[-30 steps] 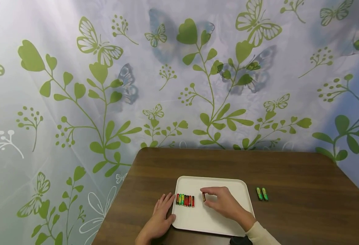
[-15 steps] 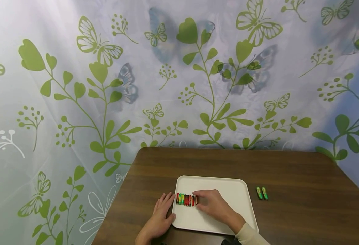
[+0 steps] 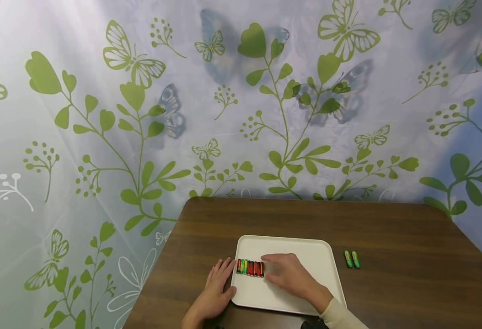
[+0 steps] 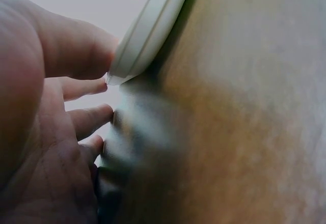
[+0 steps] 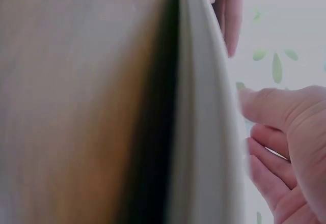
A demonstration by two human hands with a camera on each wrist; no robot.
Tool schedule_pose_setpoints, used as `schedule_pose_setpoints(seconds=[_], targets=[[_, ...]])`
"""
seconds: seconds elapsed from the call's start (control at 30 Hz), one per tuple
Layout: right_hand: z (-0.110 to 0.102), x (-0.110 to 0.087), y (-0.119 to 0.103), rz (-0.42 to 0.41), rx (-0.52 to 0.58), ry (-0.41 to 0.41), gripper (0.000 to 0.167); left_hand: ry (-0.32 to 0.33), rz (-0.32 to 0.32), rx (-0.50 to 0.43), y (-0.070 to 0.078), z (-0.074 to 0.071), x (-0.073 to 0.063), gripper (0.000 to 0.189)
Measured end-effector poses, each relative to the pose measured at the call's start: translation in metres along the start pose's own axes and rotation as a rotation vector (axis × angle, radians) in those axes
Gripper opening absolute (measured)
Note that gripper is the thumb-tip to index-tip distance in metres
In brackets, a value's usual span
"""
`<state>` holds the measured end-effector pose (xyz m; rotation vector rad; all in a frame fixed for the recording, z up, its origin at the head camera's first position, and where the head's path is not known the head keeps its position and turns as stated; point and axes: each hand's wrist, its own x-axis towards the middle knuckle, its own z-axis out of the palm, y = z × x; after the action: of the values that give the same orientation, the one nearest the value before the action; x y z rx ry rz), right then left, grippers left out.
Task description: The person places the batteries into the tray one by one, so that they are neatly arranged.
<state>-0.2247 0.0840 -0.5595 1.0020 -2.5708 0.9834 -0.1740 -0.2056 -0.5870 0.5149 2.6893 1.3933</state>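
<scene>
In the head view, several red, black and green batteries [image 3: 250, 268] lie side by side in a row near the left edge of a white tray [image 3: 294, 302]. Just right of the row's last battery is my right hand [image 3: 290, 274], its thumb and forefinger spread apart with nothing seen between them. My left hand [image 3: 215, 290] rests against the tray's left edge, fingers straight and thumb at the rim. The left wrist view has that thumb [image 4: 76, 48] touching the tray rim [image 4: 140, 35]. In the right wrist view the tray's side hides what lies beyond the fingertips.
Two green batteries [image 3: 351, 259] lie on the brown wooden table [image 3: 401, 283] to the right of the tray. Behind the table hangs a curtain [image 3: 232, 114] with green leaves and butterflies.
My right hand has carried a dark battery leftward and set it down at the right end of the row, then let go. The left hand stays in place.
</scene>
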Motion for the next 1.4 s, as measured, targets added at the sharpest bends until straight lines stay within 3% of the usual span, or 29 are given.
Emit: schedule_pose_setpoints(seconds=[0.2, 0.57, 0.8, 1.0, 1.17, 1.27, 1.4], targets=[[-0.027, -0.011, 0.014, 0.047, -0.002, -0.004, 0.045, -0.01, 0.012, -0.012, -0.008, 0.002, 0.001, 0.073], [-0.081, -0.039, 0.05, 0.078, -0.009, 0.014, 0.05, -0.006, 0.017, -0.017, -0.009, 0.001, 0.002, 0.072], [-0.108, -0.064, 0.066, 0.084, -0.06, 0.017, 0.052, -0.005, 0.075, -0.014, -0.008, 0.0, 0.0, 0.073], [-0.129, -0.085, 0.079, 0.142, -0.108, 0.014, 0.055, -0.011, 0.016, -0.006, -0.006, 0.0, 0.0, 0.072], [-0.144, -0.1, 0.09, 0.189, -0.124, 0.017, 0.056, -0.017, 0.0, -0.003, -0.002, -0.001, 0.0, 0.072], [-0.154, -0.106, 0.096, 0.21, -0.149, 0.008, 0.057, -0.032, -0.004, 0.017, 0.009, -0.004, -0.002, 0.072], [-0.164, -0.113, 0.104, 0.219, -0.203, 0.016, 0.056, -0.038, 0.028, 0.035, 0.018, -0.008, -0.004, 0.071]])
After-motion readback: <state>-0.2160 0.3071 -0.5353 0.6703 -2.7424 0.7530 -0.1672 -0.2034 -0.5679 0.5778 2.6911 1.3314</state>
